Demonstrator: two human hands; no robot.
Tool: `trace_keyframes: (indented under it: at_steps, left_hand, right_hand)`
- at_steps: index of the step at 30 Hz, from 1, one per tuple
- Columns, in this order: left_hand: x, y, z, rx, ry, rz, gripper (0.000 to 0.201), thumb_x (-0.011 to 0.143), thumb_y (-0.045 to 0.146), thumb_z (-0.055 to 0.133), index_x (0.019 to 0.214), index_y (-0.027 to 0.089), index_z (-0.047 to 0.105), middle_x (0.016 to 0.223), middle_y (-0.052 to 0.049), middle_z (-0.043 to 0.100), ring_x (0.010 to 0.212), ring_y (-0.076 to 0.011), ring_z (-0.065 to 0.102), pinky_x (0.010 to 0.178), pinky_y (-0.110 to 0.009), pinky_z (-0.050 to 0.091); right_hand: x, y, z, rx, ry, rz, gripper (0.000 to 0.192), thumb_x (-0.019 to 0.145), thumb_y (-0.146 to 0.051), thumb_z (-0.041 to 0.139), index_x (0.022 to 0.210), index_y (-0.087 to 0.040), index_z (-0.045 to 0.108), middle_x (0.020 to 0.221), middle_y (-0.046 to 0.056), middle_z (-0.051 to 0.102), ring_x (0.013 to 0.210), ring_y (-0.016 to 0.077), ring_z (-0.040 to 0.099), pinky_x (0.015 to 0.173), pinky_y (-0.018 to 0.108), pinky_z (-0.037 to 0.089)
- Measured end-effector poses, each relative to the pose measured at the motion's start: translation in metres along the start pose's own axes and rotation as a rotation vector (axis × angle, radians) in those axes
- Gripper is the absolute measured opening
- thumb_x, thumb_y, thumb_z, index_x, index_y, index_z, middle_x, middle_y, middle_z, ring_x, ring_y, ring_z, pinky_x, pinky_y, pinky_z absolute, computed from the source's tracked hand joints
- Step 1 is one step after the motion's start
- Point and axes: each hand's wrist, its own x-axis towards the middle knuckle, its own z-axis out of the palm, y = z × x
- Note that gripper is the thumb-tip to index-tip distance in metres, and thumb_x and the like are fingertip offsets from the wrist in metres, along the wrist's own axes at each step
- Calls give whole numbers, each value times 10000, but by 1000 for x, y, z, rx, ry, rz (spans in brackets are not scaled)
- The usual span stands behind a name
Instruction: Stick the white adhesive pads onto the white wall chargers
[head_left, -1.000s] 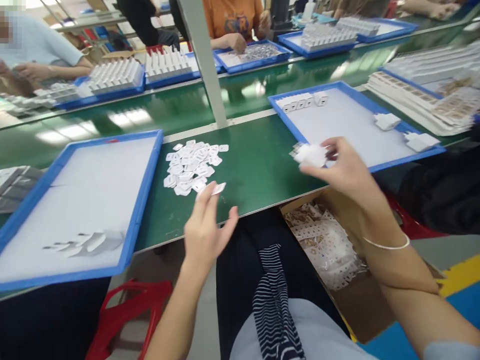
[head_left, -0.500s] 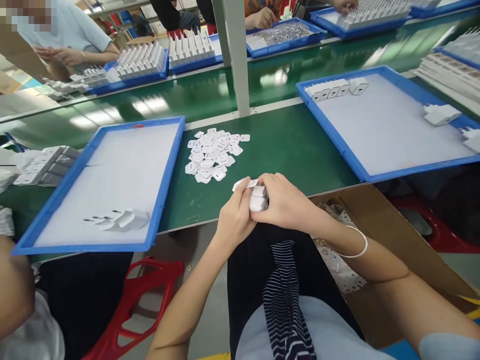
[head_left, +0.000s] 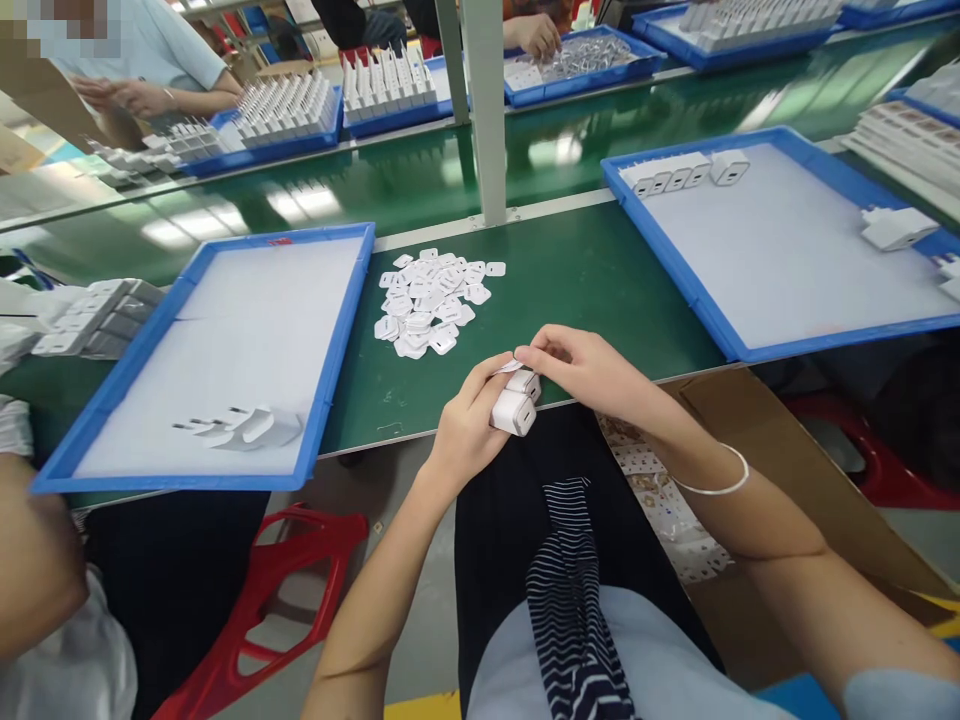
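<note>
Workbench: green work surface [head_left: 600,290] running left to right, with a grey upright post [head_left: 486,110] standing at its far edge
Right tray: blue-rimmed tray [head_left: 660,255] with a white liner; a short row of white chargers [head_left: 679,172] at its far left corner, one more charger [head_left: 896,228] near its right edge
Left tray: blue-rimmed tray [head_left: 334,340] with a white liner; one white plug adapter [head_left: 244,428] lies on its side near the front edge, prongs pointing left
Carton: open cardboard box [head_left: 757,440] below the bench edge on the person's right, holding printed scraps
Stool: red plastic stool [head_left: 262,610] on the floor to the left of the person's lap
Label pile: loose heap of small white labels [head_left: 431,300] on the green surface, between the two trays, well apart from the hands
Left hand: left hand [head_left: 469,425] is closed around a white charger block [head_left: 515,405], gripping it from the left just over the bench's front edge and above the lap
Right hand: right hand [head_left: 589,370] is curled, thumb and forefinger pinched on a small white label [head_left: 512,366] at the top of the charger block; a thin bangle [head_left: 712,480] sits on its wrist
Charger block position: between both hands, beside the front edge of the bench, port face turned toward the lower right
Other people: co-workers' hands at trays across the far side of the line
</note>
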Motion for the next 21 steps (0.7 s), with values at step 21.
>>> trace_keyframes:
  at_steps: [21]
  left_hand:
    - [-13, 10, 3, -73, 152, 70, 398, 906, 147, 634, 1295, 171, 551, 1328, -179, 641, 1215, -267, 659, 960, -394, 615]
  right_hand:
    - [-1, 20, -27, 520, -192, 163, 317, 791, -427, 780, 671, -178, 625, 629, -18, 542, 564, 90, 444, 514, 256, 321]
